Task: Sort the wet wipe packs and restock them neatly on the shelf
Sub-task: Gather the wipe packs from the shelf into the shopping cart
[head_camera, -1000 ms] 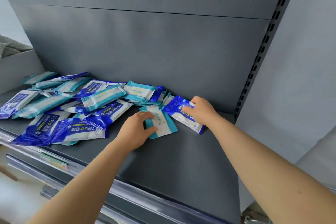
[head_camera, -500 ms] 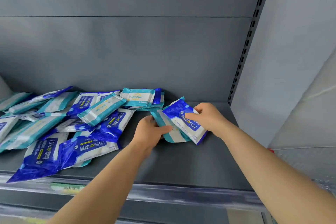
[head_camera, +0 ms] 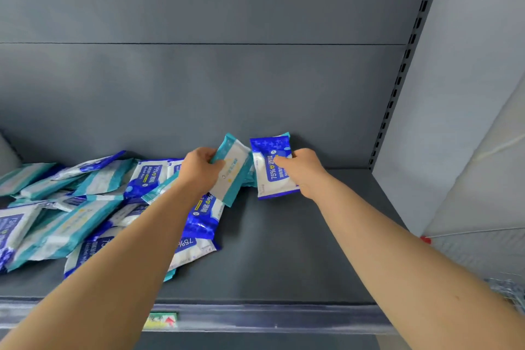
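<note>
Much of the pile of loose packs (head_camera: 85, 202) is running off the left edge of view, and the left forearm is lying across its near side, covering several wrappers. The palms of both hands are facing away, so finger contact on the far side of each pack is hidden. A second teal edge is peeking out behind the blue pack; whether it is a separate pack cannot be told.

The left hand (head_camera: 199, 170) is reaching forward over the pile, fingers curled round the left edge of a teal-and-white pack (head_camera: 234, 169), gripping it tilted, upper end leaning toward the back panel (head_camera: 255, 88), lower corner close to the shelf (head_camera: 284, 250). The right hand (head_camera: 305, 172) is extending from the right, thumb pressing on the face of a blue-and-white pack (head_camera: 270, 167) and fingers wrapping behind, holding it nearly upright just right of the teal pack, its bottom edge at or just above the shelf surface.

Both held packs are sitting toward the rear middle of the shelf, right of the pile, with bare shelf to their right.

Writing: "75%" is reading on the blue pack, turned sideways, with small characters beside it too blurred to read. Other blue packs in the pile are showing "75%" too, one with "Alcohol" partly legible. Print on the teal pack is too faint to make out. A small green and red label (head_camera: 160, 320) is sitting in the front price rail (head_camera: 284, 318); its text is unreadable.
</note>
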`<state>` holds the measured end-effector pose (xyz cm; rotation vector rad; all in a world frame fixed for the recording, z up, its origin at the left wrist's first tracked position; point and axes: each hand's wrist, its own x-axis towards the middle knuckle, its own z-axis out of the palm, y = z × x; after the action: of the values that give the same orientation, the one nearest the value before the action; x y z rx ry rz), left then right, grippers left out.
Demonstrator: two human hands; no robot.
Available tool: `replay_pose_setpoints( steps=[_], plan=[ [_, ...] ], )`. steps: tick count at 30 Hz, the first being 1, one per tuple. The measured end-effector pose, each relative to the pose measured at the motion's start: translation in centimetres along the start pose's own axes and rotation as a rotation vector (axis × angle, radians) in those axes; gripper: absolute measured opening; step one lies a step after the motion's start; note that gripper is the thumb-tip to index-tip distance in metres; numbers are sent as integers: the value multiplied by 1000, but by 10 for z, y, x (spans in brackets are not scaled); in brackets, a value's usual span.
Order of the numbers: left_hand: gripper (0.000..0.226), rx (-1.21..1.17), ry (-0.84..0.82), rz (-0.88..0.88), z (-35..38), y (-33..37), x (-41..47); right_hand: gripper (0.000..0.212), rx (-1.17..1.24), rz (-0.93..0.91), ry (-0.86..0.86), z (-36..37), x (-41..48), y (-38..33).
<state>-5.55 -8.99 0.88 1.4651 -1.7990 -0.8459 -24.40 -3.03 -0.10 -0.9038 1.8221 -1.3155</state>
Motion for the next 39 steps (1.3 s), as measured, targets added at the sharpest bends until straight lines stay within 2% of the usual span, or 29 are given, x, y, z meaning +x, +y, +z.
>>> replay_pose_setpoints(
  steps=[2,6,8,15,17,19,21,25,28,32,35,37,39],
  plan=[
    [25,154,-94,6,3,-8,16,30,-27,57,5,8,9,3],
    [64,421,-262,19,6,-14,37,46,-64,132,-52,13,25,13],
    [70,522,-315,28,6,-15,43,51,-4,174,-82,14,30,17],
    [51,514,-308,188,13,-3,37,53,121,215,-83,-4,29,24],
    [48,418,-340,242,21,5,32,54,111,219,-47,-23,26,29],
    [42,265,-427,223,33,6,30,50,97,216,-24,-44,21,33],
    [52,210,-458,176,42,5,28,48,67,209,-24,-60,16,36],
    [92,279,-456,76,53,2,35,43,42,183,-9,-65,8,38],
    [95,454,-492,113,56,8,39,47,63,175,8,-57,7,37],
    [76,647,-528,211,60,18,38,50,96,174,16,-59,6,40],
    [67,435,-665,181,65,23,37,46,82,178,35,-70,3,38],
    [46,271,-737,164,70,31,32,45,97,178,31,-77,2,37],
    [30,151,-738,167,79,37,30,45,125,178,25,-81,0,38]
  ],
)
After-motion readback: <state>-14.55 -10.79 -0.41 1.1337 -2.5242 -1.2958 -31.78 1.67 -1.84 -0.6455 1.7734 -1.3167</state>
